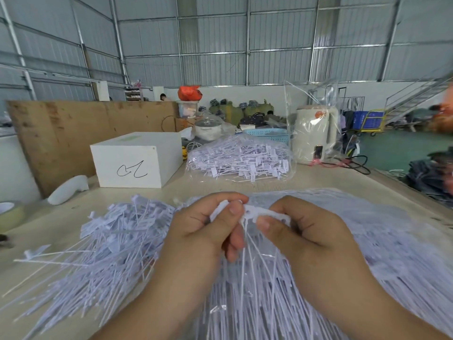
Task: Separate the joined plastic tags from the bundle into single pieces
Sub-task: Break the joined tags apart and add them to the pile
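- Hands meet just above the near heap of loose tags (117, 241): your left hand (203, 227) and right hand (301, 229) both pinch one joined strip of tags (257, 213), thumbs on top and fingers curled beneath.
- You grip the strip by its flat heads, so its thin tails hang free between your wrists; that probably lets you snap one head off without tangling the rest.
- Left of the strip, the loose tags fan across the table (331, 177), likely the singles you have already parted.
- Right of the strip lies a larger bed of tags (392, 241), blurred; whether joined or single you cannot tell.
- Beyond the strip, a clear bag of tags (240, 158) sits beside a white box (137, 159), well apart from your hands.
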The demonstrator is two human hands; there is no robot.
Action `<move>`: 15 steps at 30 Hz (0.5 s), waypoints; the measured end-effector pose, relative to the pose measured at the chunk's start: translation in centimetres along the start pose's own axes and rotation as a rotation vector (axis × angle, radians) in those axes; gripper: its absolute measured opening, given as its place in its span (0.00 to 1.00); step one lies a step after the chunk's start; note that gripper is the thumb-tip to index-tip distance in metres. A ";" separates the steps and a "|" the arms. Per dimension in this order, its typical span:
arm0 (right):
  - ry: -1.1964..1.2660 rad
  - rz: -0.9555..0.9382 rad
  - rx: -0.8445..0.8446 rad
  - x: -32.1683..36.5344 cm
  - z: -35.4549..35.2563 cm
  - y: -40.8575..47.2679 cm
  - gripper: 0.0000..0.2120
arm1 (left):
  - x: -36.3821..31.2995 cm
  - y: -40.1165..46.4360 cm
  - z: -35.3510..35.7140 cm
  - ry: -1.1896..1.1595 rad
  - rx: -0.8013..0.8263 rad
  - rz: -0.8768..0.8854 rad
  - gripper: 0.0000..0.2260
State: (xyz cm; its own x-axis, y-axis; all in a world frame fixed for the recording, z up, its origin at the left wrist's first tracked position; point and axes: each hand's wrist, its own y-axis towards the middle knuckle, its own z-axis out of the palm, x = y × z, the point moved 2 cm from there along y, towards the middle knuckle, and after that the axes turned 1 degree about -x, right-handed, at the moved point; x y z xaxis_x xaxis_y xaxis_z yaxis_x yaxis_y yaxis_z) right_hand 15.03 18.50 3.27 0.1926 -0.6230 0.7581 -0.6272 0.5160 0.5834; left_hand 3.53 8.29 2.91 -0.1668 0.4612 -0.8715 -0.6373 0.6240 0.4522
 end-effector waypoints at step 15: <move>0.065 0.069 0.283 -0.9 -0.3 0.5 0.18 | 0.0 0.2 -0.5 0.020 0.061 -0.078 0.10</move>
State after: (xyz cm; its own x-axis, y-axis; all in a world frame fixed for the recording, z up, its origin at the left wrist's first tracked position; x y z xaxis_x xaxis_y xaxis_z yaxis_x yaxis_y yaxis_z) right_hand 14.77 19.54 2.99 0.1838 -0.5485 0.8157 -0.8243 0.3661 0.4319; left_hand 2.98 8.09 2.97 -0.1334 0.3974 -0.9079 -0.6017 0.6955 0.3929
